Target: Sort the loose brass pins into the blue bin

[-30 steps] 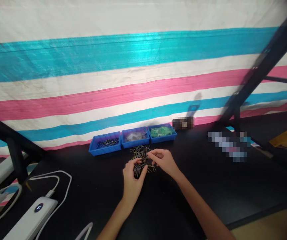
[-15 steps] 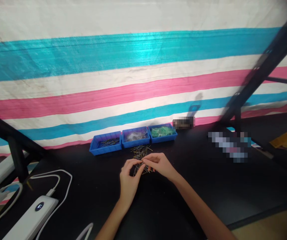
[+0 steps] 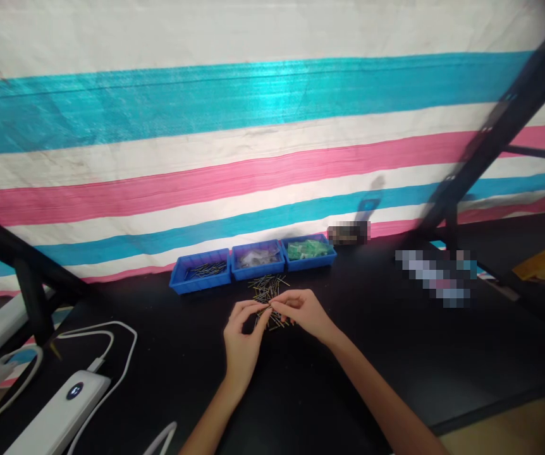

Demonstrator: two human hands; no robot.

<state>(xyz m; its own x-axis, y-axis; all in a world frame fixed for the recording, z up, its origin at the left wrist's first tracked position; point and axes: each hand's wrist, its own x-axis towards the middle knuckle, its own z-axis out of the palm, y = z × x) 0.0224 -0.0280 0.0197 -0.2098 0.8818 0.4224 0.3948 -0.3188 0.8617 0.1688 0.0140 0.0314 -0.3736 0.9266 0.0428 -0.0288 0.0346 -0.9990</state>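
Note:
A loose pile of thin metal rods (image 3: 265, 287), resembling small drill bits, lies on the black table. Over the pile, the fingertips of both hands meet. My left hand (image 3: 244, 338) is closed in a pinch on one thin metal rod, most of it hidden by the fingers. From the other side, my right hand (image 3: 308, 313) pinches at the same spot, thumb against forefinger. Just beyond the pile, a blue bin (image 3: 201, 285) on the left holds more dark thin rods.
A middle blue bin (image 3: 258, 272) holds clear plastic bags, and a right blue bin (image 3: 309, 260) holds green bags. At left lie a white power bank (image 3: 59, 414) and white cables (image 3: 133, 354). Black metal frame legs (image 3: 453, 189) flank the table; a striped sheet (image 3: 253, 151) hangs behind.
My left hand has shifted slightly left, its fingertips still meeting the right hand's. My right hand and the bins have stayed in place.

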